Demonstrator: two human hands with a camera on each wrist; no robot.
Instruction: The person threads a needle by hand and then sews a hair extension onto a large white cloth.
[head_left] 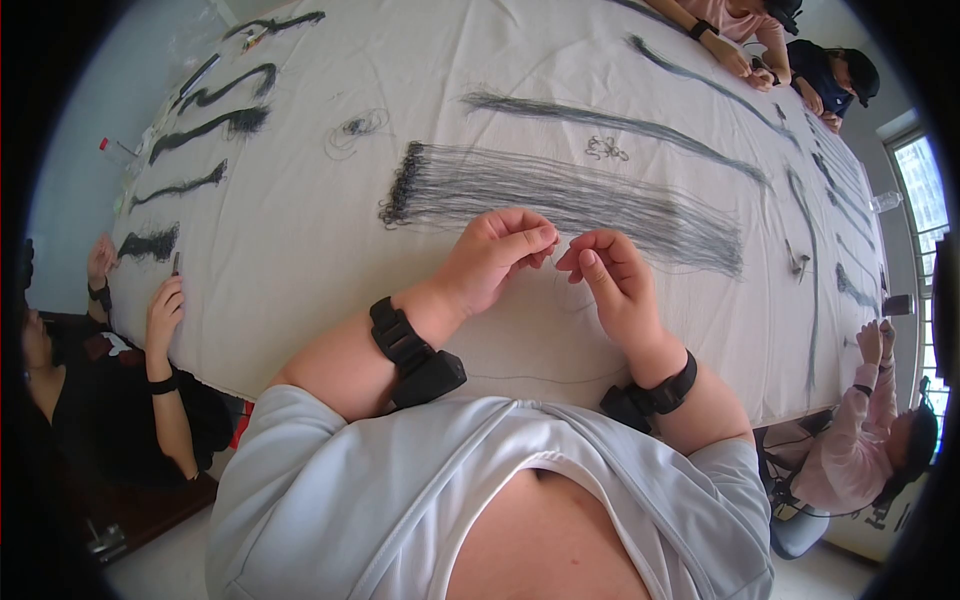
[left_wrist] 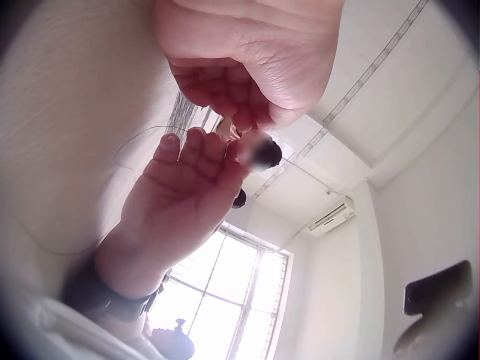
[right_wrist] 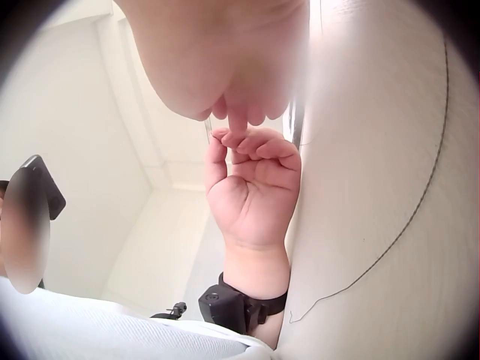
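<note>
Over the table's near side, my left hand [head_left: 490, 258] and right hand [head_left: 618, 290] face each other with fingertips nearly touching. Each pinches thumb against curled fingers on a thin dark strand, barely visible between them. A faint loop of it hangs below the right fingers. In the left wrist view, a thin line [left_wrist: 142, 132] curves over the cloth beside the right hand [left_wrist: 180, 191]. The right wrist view shows a long twisted strand [right_wrist: 421, 201] lying on the cloth, with the left hand [right_wrist: 253, 187] near it. Just beyond the hands lies a wide bundle of dark strands [head_left: 570, 200], knotted at its left end.
Another long bundle [head_left: 610, 124], a small tangle [head_left: 606, 149] and a loose coil [head_left: 358, 128] lie farther back on the white cloth [head_left: 300, 220]. Shorter bundles [head_left: 205, 132] line the left side. Other people sit around the table, and a bottle [head_left: 886, 201] stands at the right edge.
</note>
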